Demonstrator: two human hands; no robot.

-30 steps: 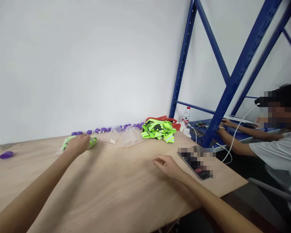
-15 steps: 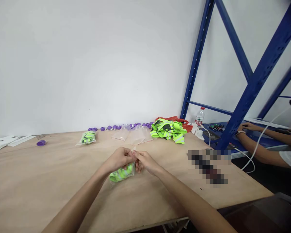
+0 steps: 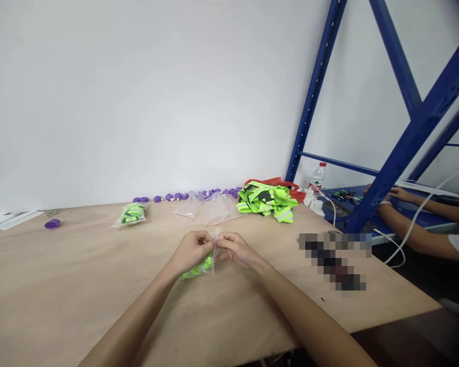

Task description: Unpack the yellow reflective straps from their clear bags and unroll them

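Observation:
A clear plastic bag [image 3: 199, 269] with a folded neon-green reflective strap inside is held up near the middle of the wooden table. My left hand [image 3: 193, 250] pinches the bag's edge and covers part of the green bundle. On the other side, my right hand [image 3: 237, 248] has its thumb and finger closed on the same bag near its opening. Another filled clear bag [image 3: 133, 214] lies further back to the left. Behind my hands are flat clear bags [image 3: 216, 208], beside a loose pile of green reflective straps [image 3: 266, 200].
Purple pieces [image 3: 178, 196] line the wall, with one purple piece [image 3: 52, 224] at left. A blue metal frame [image 3: 315, 86] rises at right, near a water bottle [image 3: 317, 177]. Another person's arms [image 3: 421, 224] reach over a blue table. A blurred-out patch covers the table's right part.
The bag has turned so that less of its green bundle shows, and its clear edge now stands between my hands. My fingertips have moved slightly apart. The view has shifted slightly.

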